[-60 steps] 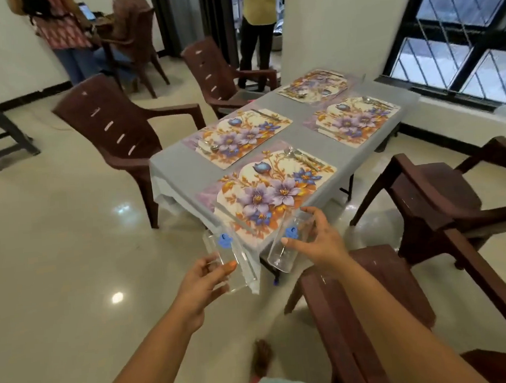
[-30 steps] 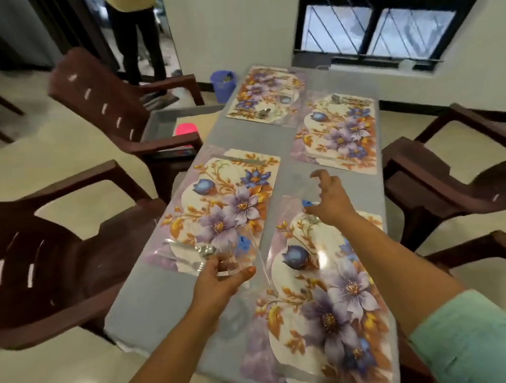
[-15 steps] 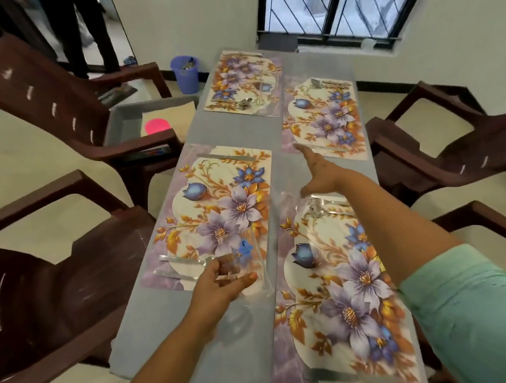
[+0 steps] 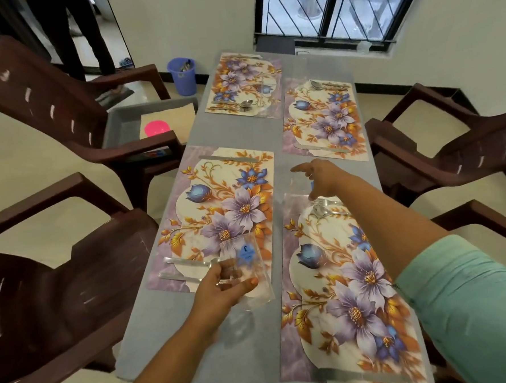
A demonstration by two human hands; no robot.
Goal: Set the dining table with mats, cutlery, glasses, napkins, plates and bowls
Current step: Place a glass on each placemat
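Note:
Four floral mats lie on the grey table: near left mat, near right mat, far left mat, far right mat. Each carries cutlery, such as the fork and spoon on the near right mat. My left hand grips a clear glass with a blue sticker above the near left mat's front corner. My right hand reaches over the gap between the two right mats, forefinger and thumb spread round a second clear glass that is only faintly visible.
Brown plastic armchairs flank the table: two on the left and two on the right. A grey tray with a pink disc sits on the far left chair. A blue bin and a person's legs are beyond.
I have stepped up to the table's near end. My right hand has carried its glass forward to the gap between the right mats. My left hand still holds its glass over the near left mat.

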